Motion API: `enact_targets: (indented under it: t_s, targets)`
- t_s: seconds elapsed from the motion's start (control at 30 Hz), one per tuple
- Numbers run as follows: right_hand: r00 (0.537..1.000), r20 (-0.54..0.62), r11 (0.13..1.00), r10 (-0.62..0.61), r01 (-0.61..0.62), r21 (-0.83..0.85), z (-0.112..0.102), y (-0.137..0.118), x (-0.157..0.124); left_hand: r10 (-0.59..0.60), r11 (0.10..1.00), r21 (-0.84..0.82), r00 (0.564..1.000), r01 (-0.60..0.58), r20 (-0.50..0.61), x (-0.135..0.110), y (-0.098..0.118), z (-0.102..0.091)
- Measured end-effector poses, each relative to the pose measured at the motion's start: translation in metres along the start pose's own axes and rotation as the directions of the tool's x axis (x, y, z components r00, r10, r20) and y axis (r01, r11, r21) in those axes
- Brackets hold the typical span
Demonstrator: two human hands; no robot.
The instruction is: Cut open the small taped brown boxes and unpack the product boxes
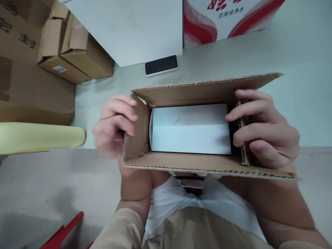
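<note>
the right hand [267, 128] was closed upon the right end panel of an open, oblong carton of brown corrugated cardboard [192, 93], at three o'clock of it, with the fingers bent over the edge to the inner side. the left hand [115, 122], rather blurred, was curled over the opposite panel at nine o'clock; its fingertips reached inside, but how firmly it held, i could not tell.

inside the carton lay a plain white, smooth rectangular box [190, 129], close to the nine o'clock end, with a dark gap toward three o'clock. one right fingertip was at the box's edge; whether it touched was not clear.

in my judgement, uneven pulling on the two panels could bend or tear the cardboard, because its cut edges were raw. the near side of the carton reached past the front edge of the pale green table [298, 114], so a loosened grip might let it tip toward the lap at six o'clock. such a tilt could also make the white box slide into the gap.

farther out, a dark-screened phone with pale rim [161, 65] lay at eleven o'clock, and two brown cardboard boxes [75, 58] stood at ten.
</note>
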State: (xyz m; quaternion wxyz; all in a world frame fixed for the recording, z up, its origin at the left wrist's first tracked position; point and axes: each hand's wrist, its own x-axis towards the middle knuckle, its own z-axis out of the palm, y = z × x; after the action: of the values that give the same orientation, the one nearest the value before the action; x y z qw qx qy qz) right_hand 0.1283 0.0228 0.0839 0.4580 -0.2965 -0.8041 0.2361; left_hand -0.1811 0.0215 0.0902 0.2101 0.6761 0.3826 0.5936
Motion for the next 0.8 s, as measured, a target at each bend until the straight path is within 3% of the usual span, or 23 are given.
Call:
enact_targets:
  t_s: [0.1, 0.17, 0.23, 0.3, 0.4, 0.47, 0.53, 0.57, 0.6, 0.67, 0.7, 0.73, 0.8]
  targets:
    - [0.994, -0.110, 0.998, -0.029, 0.035, 0.053, 0.003, 0.003, -0.001, 0.246, 0.962, -0.065, 0.947, -0.264, -0.205, 0.002, -0.012, -0.004]
    - [0.983, -0.178, 0.994, -0.044, 0.061, 0.089, 0.006, 0.008, -0.001, 0.290, 0.951, -0.046, 0.933, -0.306, -0.214, 0.003, -0.017, -0.004]
    - [0.977, -0.198, 0.988, -0.083, 0.107, 0.112, 0.008, 0.013, 0.000, 0.257, 0.965, -0.010, 0.954, -0.262, -0.153, 0.006, -0.013, -0.003]
    - [0.972, -0.194, 0.979, -0.131, 0.157, 0.128, 0.010, 0.017, 0.000, 0.246, 0.969, 0.051, 0.961, -0.241, -0.124, 0.013, 0.002, -0.001]
    - [0.979, -0.176, 0.985, -0.103, 0.125, 0.122, 0.009, 0.018, 0.001, 0.410, 0.909, 0.114, 0.909, -0.400, -0.082, 0.029, 0.045, 0.006]
    - [0.985, -0.160, 0.989, -0.062, 0.083, 0.123, 0.008, 0.017, 0.000, 0.444, 0.884, 0.120, 0.892, -0.451, 0.083, 0.043, 0.083, 0.018]
    - [0.986, -0.156, 0.987, -0.052, 0.075, 0.145, 0.008, 0.017, -0.001, 0.203, 0.908, 0.263, 0.891, -0.327, 0.407, 0.056, 0.118, 0.036]
    - [0.985, -0.163, 0.983, -0.062, 0.089, 0.160, 0.008, 0.017, -0.002, -0.041, 0.869, 0.434, 0.840, -0.237, 0.542, 0.063, 0.130, 0.047]
    - [0.982, -0.172, 0.980, -0.074, 0.104, 0.172, 0.009, 0.018, -0.003, -0.305, 0.767, 0.619, 0.754, -0.167, 0.582, 0.068, 0.139, 0.057]
    - [0.975, -0.200, 0.973, -0.097, 0.135, 0.187, 0.013, 0.021, -0.004, -0.711, 0.469, 0.877, 0.543, -0.107, 0.447, 0.076, 0.141, 0.074]
    - [0.969, -0.222, 0.970, -0.112, 0.155, 0.189, 0.015, 0.023, -0.005, -0.809, 0.356, 0.928, 0.459, -0.114, 0.367, 0.078, 0.136, 0.079]
    - [0.961, -0.246, 0.966, -0.130, 0.179, 0.188, 0.016, 0.024, -0.005, -0.862, 0.282, 0.949, 0.398, -0.142, 0.315, 0.079, 0.128, 0.082]
    - [0.946, -0.281, 0.960, -0.161, 0.217, 0.180, 0.019, 0.026, -0.006, -0.904, 0.195, 0.952, 0.334, -0.236, 0.268, 0.077, 0.111, 0.082]
